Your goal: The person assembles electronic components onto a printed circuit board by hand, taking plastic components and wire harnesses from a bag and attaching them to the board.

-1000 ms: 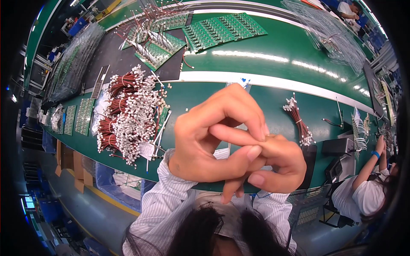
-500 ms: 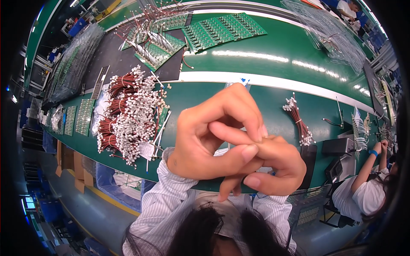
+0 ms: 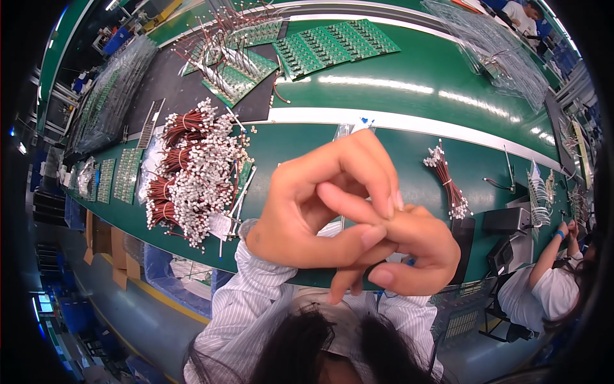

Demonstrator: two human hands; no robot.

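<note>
My left hand (image 3: 304,211) and my right hand (image 3: 419,249) are raised together in front of my body, above the near edge of the green bench. Thumb and bent fingertips of the left hand close round the base of the right index finger, which points left into the curl of the left palm. On the right hand the thumb stands apart, and other fingers hang below the left thumb. No part or tool shows in either hand, though the overlap hides some of the fingers.
Bundled brown wires with white connectors (image 3: 188,173) pile up at left; another wire bundle (image 3: 446,181) lies right. Green circuit boards (image 3: 336,48) sit across the bench. Clear plastic trays (image 3: 489,48) are stacked far right. A dark box (image 3: 505,220) and a co-worker (image 3: 540,285) are at right.
Both hands keep the same hold on each other; the left hand's knuckles have dipped slightly. At right, the co-worker's hands have shifted a little.
</note>
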